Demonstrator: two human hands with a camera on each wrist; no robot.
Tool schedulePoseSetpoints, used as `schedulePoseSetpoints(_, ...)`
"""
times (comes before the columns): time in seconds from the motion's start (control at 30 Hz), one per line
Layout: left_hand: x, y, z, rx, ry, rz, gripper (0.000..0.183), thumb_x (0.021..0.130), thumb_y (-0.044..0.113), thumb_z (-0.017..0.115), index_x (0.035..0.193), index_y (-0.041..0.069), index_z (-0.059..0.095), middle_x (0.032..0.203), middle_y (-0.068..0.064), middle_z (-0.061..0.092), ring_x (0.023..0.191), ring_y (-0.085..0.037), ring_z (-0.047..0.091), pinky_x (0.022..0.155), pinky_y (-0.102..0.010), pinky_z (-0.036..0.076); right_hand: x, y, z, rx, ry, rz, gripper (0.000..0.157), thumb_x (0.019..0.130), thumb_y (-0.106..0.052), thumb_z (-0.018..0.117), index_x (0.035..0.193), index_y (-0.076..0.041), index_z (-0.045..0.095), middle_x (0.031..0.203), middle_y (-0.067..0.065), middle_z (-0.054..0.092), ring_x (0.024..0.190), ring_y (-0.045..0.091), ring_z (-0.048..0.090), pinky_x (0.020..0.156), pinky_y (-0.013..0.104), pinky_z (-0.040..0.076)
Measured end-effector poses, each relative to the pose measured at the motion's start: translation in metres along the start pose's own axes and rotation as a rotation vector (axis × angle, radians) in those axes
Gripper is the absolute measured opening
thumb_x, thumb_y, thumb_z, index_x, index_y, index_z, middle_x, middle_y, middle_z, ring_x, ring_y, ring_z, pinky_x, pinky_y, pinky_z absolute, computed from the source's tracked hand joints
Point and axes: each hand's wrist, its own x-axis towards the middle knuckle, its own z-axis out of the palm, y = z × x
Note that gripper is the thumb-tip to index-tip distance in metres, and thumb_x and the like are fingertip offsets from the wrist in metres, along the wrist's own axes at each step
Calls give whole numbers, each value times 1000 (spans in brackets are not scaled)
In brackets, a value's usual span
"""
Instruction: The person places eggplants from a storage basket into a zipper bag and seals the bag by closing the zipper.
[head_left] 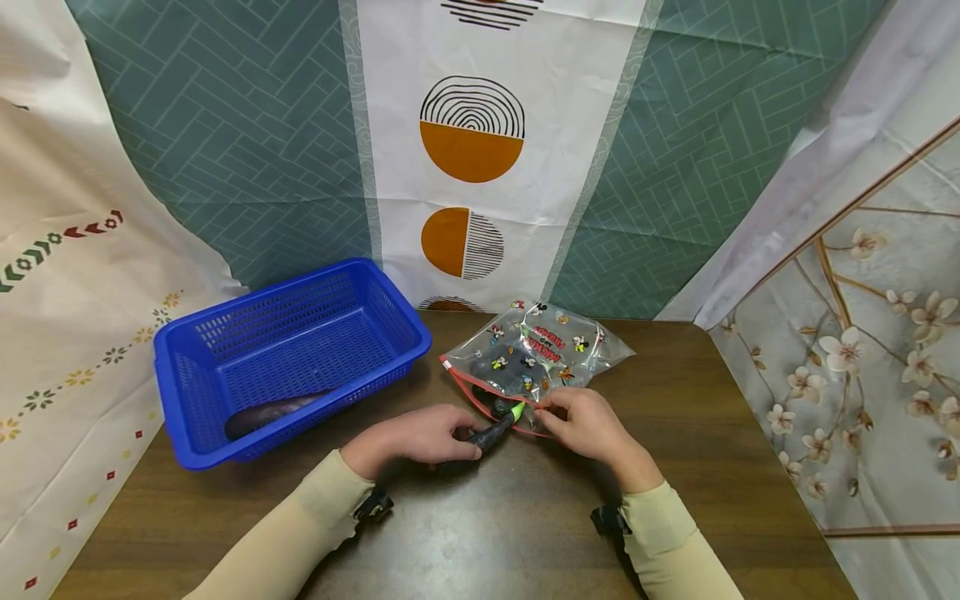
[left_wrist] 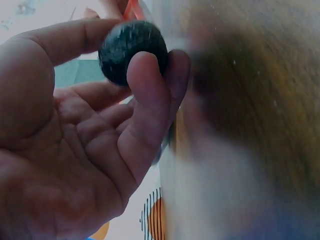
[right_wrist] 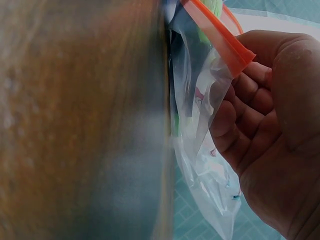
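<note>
dark vegetable [head_left: 491, 435] at the mouth of a clear bag [head_left: 555, 350]

the left hand [head_left: 435, 435] has its thumb and fingers curled round the dark vegetable, whose green end lies between the parted red edges [right_wrist: 220, 36] of the bag. the right hand [head_left: 588, 423] pinches that edge near one corner, its other fingers folded in. the bag lies on the wooden table [head_left: 465, 533], printed with cartoon figures. to the left, a blue basket [head_left: 375, 371] holds a long purple vegetable [head_left: 266, 414]

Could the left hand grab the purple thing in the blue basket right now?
Probably not yet: the left hand grips a dark vegetable, though the blue basket is open above the purple thing.
</note>
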Motion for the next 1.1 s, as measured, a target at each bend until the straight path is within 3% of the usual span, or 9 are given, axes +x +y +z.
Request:
schedulePoseSetpoints(0.13,3,1,4,-25,20,5,28,105,22,74,131,12,75,76,8,66,47,-12,61,48,-30,53,0,0,1,-3,5,-1,4,101,-21,83,98,-19,84,89,-14,73,76,6,62,72,36,56)
schedulePoseSetpoints(0.37,6,6,8,-64,49,-48,19,108,28,72,117,13,78,81,3,66,50,-17,68,53,-34,58,0,1,1,2,5,-2,5,101,-23,83,98,-19,84,88,-14,73,76,6,61,71,36,56)
schedulePoseSetpoints(0.6,10,10,11,-71,91,-76,26,110,29,69,126,9,76,96,-2,73,52,-22,72,56,-34,58,0,1,0,-4,-1,4,7,101,-24,83,97,-18,83,88,-14,72,77,7,62,73,37,56)
schedulePoseSetpoints(0.73,10,12,15,-91,81,-100,26,112,30,67,126,9,71,81,-6,73,50,-22,69,49,-39,59,0,2,1,-3,6,0,6,101,-23,83,97,-18,84,89,-14,72,77,7,62,73,37,57)
schedulePoseSetpoints(0.9,10,12,18,-49,70,-121,26,113,41,64,116,15,66,56,-6,67,39,-18,60,41,-39,52,-1,2,1,-8,14,-9,6,101,-23,83,98,-18,84,90,-12,74,78,7,63,73,37,57)
schedulePoseSetpoints(1.1,9,11,19,-46,85,-104,27,113,43,64,112,16,64,51,-3,63,36,-16,56,38,-35,46,0,1,0,-6,-1,3,8,102,-24,83,98,-17,84,91,-12,74,80,8,64,75,38,58)
